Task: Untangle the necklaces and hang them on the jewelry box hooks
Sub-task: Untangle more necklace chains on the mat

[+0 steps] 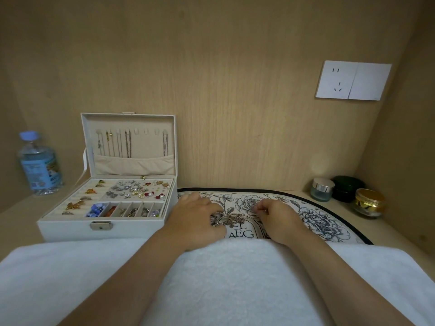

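The jewelry box (70, 228) stood open near the left edge of the tabletop (21, 215). Several chains (127, 144) hung in its lid, and earrings (134, 190) filled the tray. On the mat (317, 220), printed "AEG", the left hand (195, 217) and the right hand (279, 220) each had the grip closed on the tangled necklaces (233, 217).

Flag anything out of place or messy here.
Only the tangled necklaces stand out: a knotted clump of chains on the floral mat, pinched between the left hand and right hand. Several hooks in the jewelry box lid hang bare.
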Tool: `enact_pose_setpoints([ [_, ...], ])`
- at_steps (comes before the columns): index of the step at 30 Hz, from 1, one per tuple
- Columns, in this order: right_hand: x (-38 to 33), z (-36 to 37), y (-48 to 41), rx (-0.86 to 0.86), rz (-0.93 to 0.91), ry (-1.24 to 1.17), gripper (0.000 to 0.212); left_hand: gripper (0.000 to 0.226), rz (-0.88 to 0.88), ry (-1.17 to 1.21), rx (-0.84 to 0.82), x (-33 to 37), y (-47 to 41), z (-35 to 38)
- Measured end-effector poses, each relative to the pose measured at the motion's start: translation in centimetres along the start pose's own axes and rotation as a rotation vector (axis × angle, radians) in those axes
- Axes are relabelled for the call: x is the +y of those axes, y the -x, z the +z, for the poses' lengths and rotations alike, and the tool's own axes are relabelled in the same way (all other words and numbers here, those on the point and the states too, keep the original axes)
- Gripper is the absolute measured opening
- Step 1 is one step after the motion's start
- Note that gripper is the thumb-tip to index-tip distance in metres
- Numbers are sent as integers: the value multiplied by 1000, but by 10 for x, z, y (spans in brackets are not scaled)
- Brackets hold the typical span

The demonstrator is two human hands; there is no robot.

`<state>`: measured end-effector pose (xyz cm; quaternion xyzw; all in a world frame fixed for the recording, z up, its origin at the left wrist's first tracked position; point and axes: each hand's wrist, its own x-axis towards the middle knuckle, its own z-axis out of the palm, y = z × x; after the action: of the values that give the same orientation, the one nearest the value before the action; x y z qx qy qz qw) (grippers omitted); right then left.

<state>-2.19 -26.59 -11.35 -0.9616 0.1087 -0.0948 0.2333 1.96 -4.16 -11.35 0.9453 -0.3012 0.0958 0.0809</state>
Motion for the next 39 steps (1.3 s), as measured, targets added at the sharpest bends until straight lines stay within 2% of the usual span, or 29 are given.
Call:
enact_pose_setpoints([
  [3,-1,3,0,21,-67,68,23,65,-9,175,15,4,-3,0],
  [6,-2,5,-2,36,-155,132,26,28,-15,106,153,1,-10,3],
  [7,-3,6,-3,35,-185,130,29,23,-15,76,178,-1,-12,5],
  [9,-6,6,-3,12,-232,77,30,22,-34,72,169,-4,-16,7],
  [13,-11,7,-3,-21,-306,2,9,27,-65,108,167,0,-20,7],
  [16,-14,7,-5,-62,-270,-73,4,25,-45,180,184,1,-21,9],
  [21,-11,12,-7,-64,-182,-314,16,14,12,253,138,2,-23,13],
  [23,-14,12,-11,-62,-141,-472,15,8,-3,317,148,0,-22,12],
  [26,-22,7,-18,-98,-88,-623,14,12,-63,410,142,-1,-22,13],
  [30,-33,-3,-32,-255,-36,-839,13,12,-220,628,207,-1,-26,13],
  [33,-36,-3,-45,-232,-77,-787,9,13,-335,774,285,-4,-31,14],
  [36,-34,-2,-52,-229,-88,-799,3,17,-419,829,404,-7,-32,16],
  [39,-27,3,-57,-267,-46,-817,8,15,-444,785,484,-8,-34,16],
])
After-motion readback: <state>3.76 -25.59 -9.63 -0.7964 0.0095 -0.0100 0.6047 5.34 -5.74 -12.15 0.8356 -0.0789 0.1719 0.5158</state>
